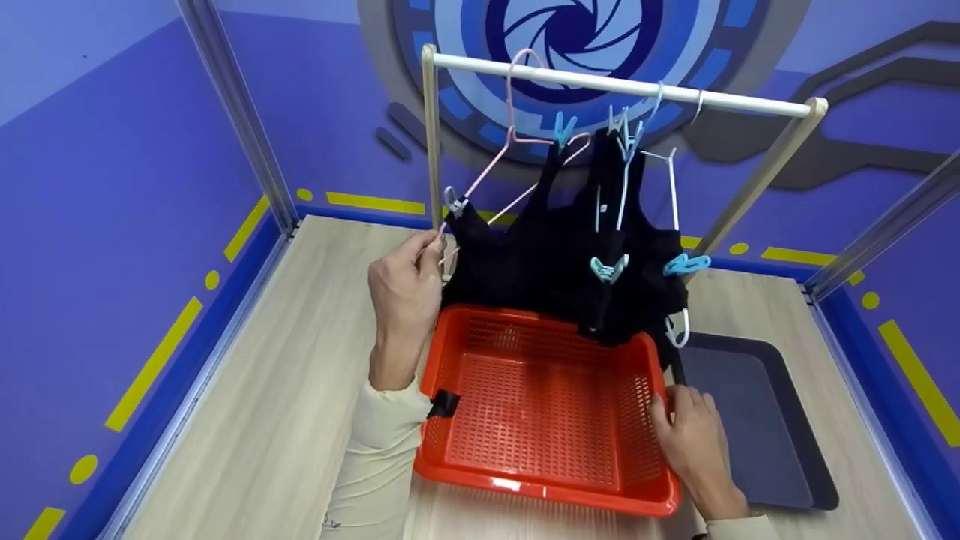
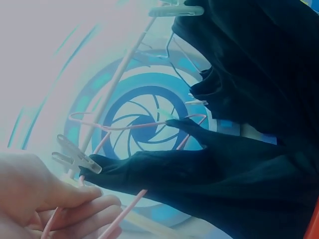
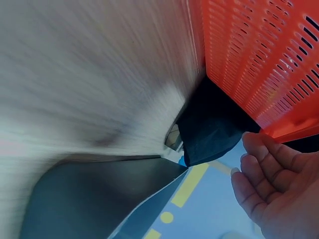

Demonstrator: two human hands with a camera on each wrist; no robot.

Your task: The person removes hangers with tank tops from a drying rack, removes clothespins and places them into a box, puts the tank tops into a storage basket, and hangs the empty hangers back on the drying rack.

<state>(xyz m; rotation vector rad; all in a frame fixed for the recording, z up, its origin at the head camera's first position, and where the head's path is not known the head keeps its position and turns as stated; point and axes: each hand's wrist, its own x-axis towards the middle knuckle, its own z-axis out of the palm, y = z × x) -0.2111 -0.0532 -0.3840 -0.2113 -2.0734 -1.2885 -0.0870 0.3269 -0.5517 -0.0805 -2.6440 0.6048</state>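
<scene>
In the head view, my left hand [image 1: 409, 289] pinches the lower left corner of a pink hanger [image 1: 491, 169]. A black garment [image 1: 517, 259] hangs from it, with a grey clothespin [image 1: 454, 201] and a blue clothespin [image 1: 564, 131] at its straps. My right hand [image 1: 694, 431] holds the right rim of a red basket [image 1: 544, 491], thumb on the inner side and fingers outside. The left wrist view shows the left fingers around the pink wire beside the clothespin [image 2: 77, 153]. Loosely bent right fingers appear below the basket rim in the right wrist view [image 3: 279, 179].
A rack with a white bar [image 1: 622, 82] stands behind the basket. More black clothing hangs on its right, with light blue clothespins [image 1: 609, 268] and a white hanger [image 1: 673, 187]. A dark grey tray [image 1: 757, 427] lies right of the basket. Blue panels enclose the table.
</scene>
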